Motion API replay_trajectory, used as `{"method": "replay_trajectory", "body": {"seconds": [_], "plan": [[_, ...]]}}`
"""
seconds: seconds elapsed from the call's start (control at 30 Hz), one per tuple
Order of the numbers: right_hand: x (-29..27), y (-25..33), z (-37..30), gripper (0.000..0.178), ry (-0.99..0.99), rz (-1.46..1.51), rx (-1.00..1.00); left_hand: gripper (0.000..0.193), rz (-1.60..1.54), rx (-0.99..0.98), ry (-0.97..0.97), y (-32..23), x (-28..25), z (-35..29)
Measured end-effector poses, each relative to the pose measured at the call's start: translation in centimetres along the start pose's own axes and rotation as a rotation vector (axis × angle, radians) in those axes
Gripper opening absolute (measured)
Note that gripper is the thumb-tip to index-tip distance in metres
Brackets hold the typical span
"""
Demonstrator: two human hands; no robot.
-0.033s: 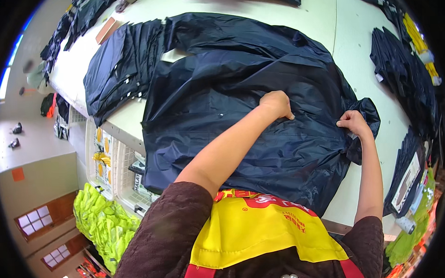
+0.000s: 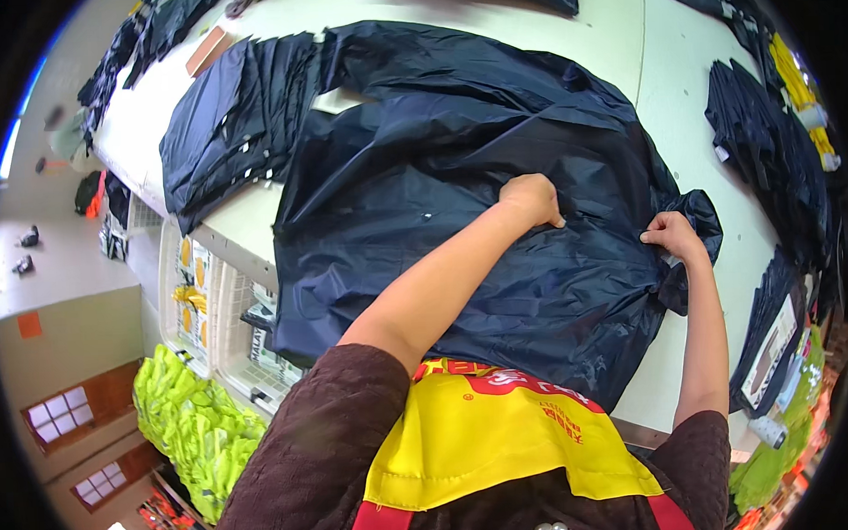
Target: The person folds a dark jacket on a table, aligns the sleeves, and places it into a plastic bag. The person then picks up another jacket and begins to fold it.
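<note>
A large dark navy garment (image 2: 396, 257) of thin, shiny fabric lies spread and wrinkled on the white table (image 2: 612, 34) in front of me. At its middle, my left hand (image 2: 532, 201) is closed on the fabric, its thumb pointing right; most of its fingertips are hidden beneath the hand. Farther right, my right hand (image 2: 669, 232) pinches the garment's edge between thumb and fingers. Beside that hand the fabric is gathered into a crumpled bunch (image 2: 699, 216).
Folded dark garments (image 2: 237, 117) lie stacked at the left, with a small brown box (image 2: 209, 50) behind. More dark garments (image 2: 766, 150) and yellow pieces (image 2: 791, 75) line the right edge. White plastic crates (image 2: 225, 314) and bright yellow-green garments (image 2: 191, 423) are at lower left.
Both hands keep their hold on the garment, almost unmoved. The whole view has shifted very slightly.
</note>
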State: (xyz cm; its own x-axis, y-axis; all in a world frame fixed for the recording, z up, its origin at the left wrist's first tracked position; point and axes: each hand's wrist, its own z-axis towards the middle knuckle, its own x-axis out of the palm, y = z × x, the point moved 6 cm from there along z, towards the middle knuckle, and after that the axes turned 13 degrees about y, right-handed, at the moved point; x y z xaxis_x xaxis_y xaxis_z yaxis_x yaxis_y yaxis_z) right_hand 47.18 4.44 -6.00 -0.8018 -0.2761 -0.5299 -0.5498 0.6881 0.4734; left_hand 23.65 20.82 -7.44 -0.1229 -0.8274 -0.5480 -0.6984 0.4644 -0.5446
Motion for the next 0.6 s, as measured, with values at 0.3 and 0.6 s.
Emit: {"method": "replay_trajectory", "body": {"seconds": [0.3, 0.6], "plan": [[13.2, 19.2, 2.4, 0.026, -0.421, 0.345, -0.781, 0.024, 0.225, 0.095, -0.075, 1.1, 0.1, -5.9], [15.8, 20.6, -1.8, 0.027, -0.669, -0.439, -0.888, 0.069, -0.17, -0.384, -0.748, 29.6, -18.7, -19.2]]}}
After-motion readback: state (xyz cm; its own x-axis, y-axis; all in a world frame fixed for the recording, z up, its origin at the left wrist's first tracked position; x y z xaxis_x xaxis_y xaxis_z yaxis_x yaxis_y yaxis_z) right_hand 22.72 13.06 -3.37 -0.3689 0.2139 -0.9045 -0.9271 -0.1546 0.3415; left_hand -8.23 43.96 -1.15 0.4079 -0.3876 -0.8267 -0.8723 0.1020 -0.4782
